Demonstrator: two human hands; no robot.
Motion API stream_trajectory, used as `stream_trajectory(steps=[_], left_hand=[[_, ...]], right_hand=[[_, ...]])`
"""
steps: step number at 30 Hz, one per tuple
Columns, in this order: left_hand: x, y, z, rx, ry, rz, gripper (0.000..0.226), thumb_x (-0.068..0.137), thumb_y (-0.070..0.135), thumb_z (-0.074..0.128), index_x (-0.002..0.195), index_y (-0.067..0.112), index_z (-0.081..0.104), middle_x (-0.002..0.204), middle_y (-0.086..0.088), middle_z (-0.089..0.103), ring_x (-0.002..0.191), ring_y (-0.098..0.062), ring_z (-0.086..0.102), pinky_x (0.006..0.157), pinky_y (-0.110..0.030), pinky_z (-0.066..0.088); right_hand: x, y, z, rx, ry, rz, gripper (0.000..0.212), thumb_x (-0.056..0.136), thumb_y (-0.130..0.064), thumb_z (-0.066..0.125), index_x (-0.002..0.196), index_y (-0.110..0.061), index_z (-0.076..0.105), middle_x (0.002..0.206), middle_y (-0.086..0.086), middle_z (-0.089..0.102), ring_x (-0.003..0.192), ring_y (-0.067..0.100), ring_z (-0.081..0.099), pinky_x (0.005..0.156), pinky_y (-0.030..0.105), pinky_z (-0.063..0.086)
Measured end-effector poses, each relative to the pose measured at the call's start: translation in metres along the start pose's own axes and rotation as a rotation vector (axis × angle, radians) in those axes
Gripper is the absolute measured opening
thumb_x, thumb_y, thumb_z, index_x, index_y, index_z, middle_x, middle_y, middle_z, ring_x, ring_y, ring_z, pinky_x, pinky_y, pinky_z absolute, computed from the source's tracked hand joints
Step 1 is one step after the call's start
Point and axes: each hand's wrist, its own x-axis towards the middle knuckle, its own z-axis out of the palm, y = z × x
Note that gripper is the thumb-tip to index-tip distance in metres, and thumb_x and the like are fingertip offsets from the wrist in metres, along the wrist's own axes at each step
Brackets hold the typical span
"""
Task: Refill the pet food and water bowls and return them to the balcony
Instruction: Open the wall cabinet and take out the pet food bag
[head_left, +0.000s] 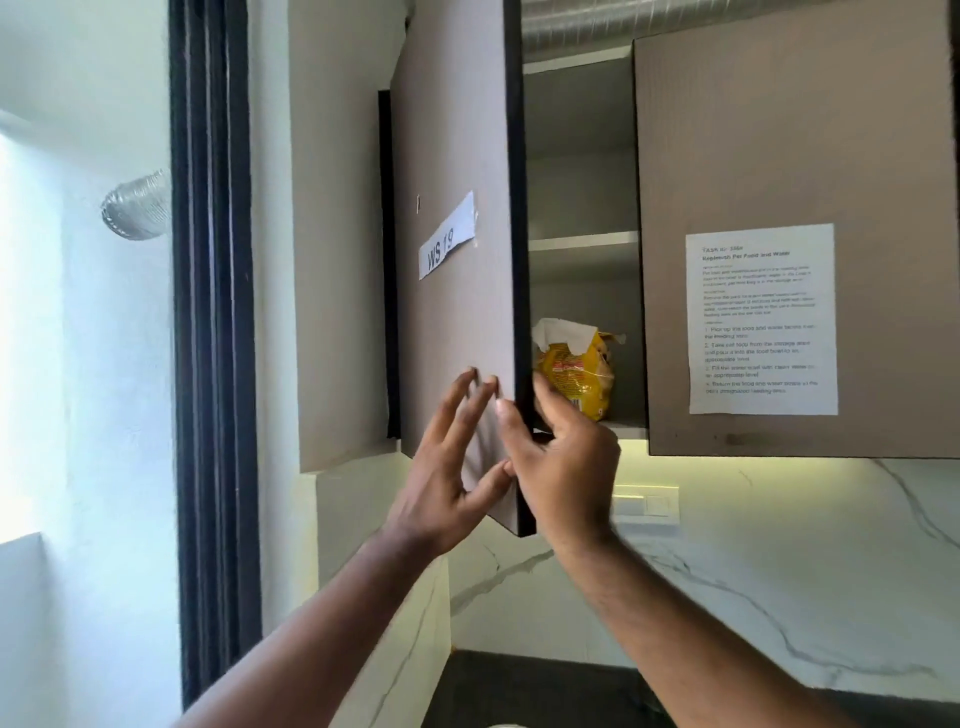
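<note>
Yellow food bag (576, 371) waits on the cupboard shelf; both hands hold the door (457, 234) edge, left hand (447, 467) fingers spread, right hand (563, 457) curled round it. Next: reach inside.

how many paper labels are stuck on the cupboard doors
2: the WS 19 strip on the open left door, and the task sheet on the shut right door. Others may be out of view.

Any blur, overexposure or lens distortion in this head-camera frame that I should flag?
Head view: the window at left is blown out to white; the left hand and right hand at the open cabinet door are motion-blurred; the instruction sheet is too soft to read fully; wide-angle tilt leans the cabinet lines; the yellow food bag sits in shade.
</note>
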Motion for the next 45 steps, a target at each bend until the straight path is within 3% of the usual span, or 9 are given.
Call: stream_trajectory(steps=[6, 14, 19, 22, 27, 31, 34, 37, 45], left_hand=[[-0.025, 0.006, -0.052, -0.153, 0.009, -0.074, 0.081, 0.091, 0.033, 0.061, 0.162, 0.022, 0.022, 0.169, 0.010, 0.016, 0.156, -0.018, 0.019, 0.114, -0.066, 0.035], [-0.023, 0.030, -0.080, 0.017, 0.104, 0.061, 0.087, 0.084, 0.007, 0.068, 0.159, 0.006, 0.025, 0.167, -0.005, 0.024, 0.156, -0.022, 0.021, 0.117, -0.056, 0.037], [-0.008, 0.058, -0.065, 0.258, 0.219, 0.232, 0.089, 0.068, -0.004, 0.051, 0.155, 0.003, 0.034, 0.166, -0.015, 0.024, 0.157, -0.031, 0.016, 0.124, -0.051, 0.026], [-0.004, 0.079, -0.038, 0.255, 0.250, 0.228, 0.089, 0.066, -0.006, 0.053, 0.153, 0.008, 0.040, 0.165, -0.011, 0.029, 0.156, -0.029, 0.020, 0.125, -0.043, 0.024], [-0.001, 0.095, 0.024, 0.162, 0.163, 0.041, 0.086, 0.079, 0.008, 0.059, 0.158, 0.027, 0.030, 0.168, 0.007, 0.020, 0.155, -0.009, 0.018, 0.118, -0.013, 0.019], [0.016, 0.080, 0.070, 0.060, 0.145, -0.182, 0.083, 0.090, 0.018, 0.060, 0.158, 0.043, 0.019, 0.167, 0.016, 0.015, 0.153, -0.006, 0.018, 0.116, -0.028, 0.029], [0.034, 0.058, 0.099, 0.018, 0.156, -0.301, 0.080, 0.093, 0.019, 0.065, 0.158, 0.038, 0.023, 0.167, 0.014, 0.021, 0.152, -0.005, 0.021, 0.115, -0.021, 0.023], [0.052, 0.031, 0.123, -0.008, 0.160, -0.376, 0.077, 0.093, 0.017, 0.069, 0.158, 0.027, 0.029, 0.165, 0.006, 0.028, 0.149, -0.012, 0.030, 0.109, -0.016, 0.024], [0.088, -0.043, 0.169, -0.172, 0.142, -0.668, 0.075, 0.094, 0.015, 0.070, 0.156, 0.024, 0.031, 0.163, -0.003, 0.034, 0.147, -0.024, 0.035, 0.117, -0.040, 0.034]], right_hand=[[-0.016, -0.054, 0.024, -0.072, -0.098, -0.006, 0.057, 0.092, -0.050, 0.070, 0.134, -0.012, 0.068, 0.114, 0.008, 0.078, 0.101, 0.020, 0.076, 0.082, 0.038, 0.064], [-0.015, -0.069, 0.028, 0.046, -0.177, -0.059, 0.061, 0.095, -0.059, 0.060, 0.140, -0.016, 0.064, 0.127, -0.001, 0.074, 0.105, 0.012, 0.075, 0.082, 0.030, 0.064], [0.004, -0.040, 0.009, 0.053, -0.117, -0.062, 0.050, 0.099, -0.051, 0.062, 0.136, -0.017, 0.067, 0.115, -0.003, 0.078, 0.093, 0.003, 0.075, 0.074, 0.019, 0.062], [0.017, -0.011, -0.008, -0.012, -0.097, -0.034, 0.047, 0.100, -0.047, 0.063, 0.137, -0.018, 0.067, 0.113, -0.003, 0.079, 0.093, 0.002, 0.074, 0.074, 0.025, 0.063], [0.034, 0.045, -0.031, -0.138, -0.107, 0.037, 0.045, 0.099, -0.049, 0.065, 0.136, -0.023, 0.068, 0.111, -0.005, 0.079, 0.094, 0.009, 0.076, 0.073, 0.013, 0.051], [0.046, 0.097, -0.044, -0.172, -0.159, 0.114, 0.054, 0.096, -0.053, 0.065, 0.141, -0.022, 0.064, 0.116, 0.001, 0.078, 0.102, 0.018, 0.075, 0.084, 0.026, 0.058], [0.056, 0.132, -0.050, -0.214, -0.197, 0.123, 0.059, 0.094, -0.052, 0.068, 0.145, -0.022, 0.060, 0.124, 0.003, 0.075, 0.106, 0.021, 0.074, 0.088, 0.037, 0.061], [0.065, 0.160, -0.051, -0.234, -0.237, 0.131, 0.066, 0.092, -0.056, 0.069, 0.148, -0.023, 0.056, 0.130, 0.000, 0.073, 0.110, 0.021, 0.073, 0.091, 0.038, 0.061], [0.076, 0.207, -0.019, -0.247, -0.346, 0.251, 0.075, 0.087, -0.057, 0.074, 0.149, -0.021, 0.049, 0.137, 0.002, 0.067, 0.119, 0.027, 0.067, 0.098, 0.037, 0.056]])
